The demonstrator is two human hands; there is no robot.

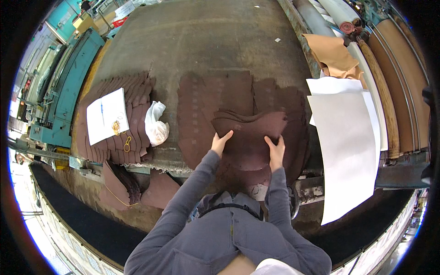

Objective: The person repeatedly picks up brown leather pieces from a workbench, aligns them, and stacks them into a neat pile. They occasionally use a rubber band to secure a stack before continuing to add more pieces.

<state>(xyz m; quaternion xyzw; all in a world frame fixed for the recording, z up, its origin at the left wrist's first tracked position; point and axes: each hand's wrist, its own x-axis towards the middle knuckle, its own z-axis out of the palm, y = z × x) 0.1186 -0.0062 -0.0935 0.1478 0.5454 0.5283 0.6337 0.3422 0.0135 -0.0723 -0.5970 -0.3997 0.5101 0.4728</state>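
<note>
Between my two hands is a small stack of dark brown cut fabric pieces (pixel 247 140), its far edges curled up and fanned into layers. My left hand (pixel 222 143) grips its left side, thumb on top and the other fingers mostly out of sight. On the opposite side my right hand (pixel 276 152) holds the same stack, thumb pointing inward. Beneath lie more brown fabric pieces (pixel 195 110), spread in overlapping layers on the worktable (pixel 206 41). Small pale square marks dot some of them.
Left on the table, overlapping brown pieces (pixel 137 96) carry an open notebook (pixel 105 117) and yellow ties (pixel 128 144). A white plastic bag (pixel 156 123) sits beside them. Tied brown bundles (pixel 120 185) lie below the table edge. White sheets (pixel 346 151) and material rolls (pixel 378 91) are at right.
</note>
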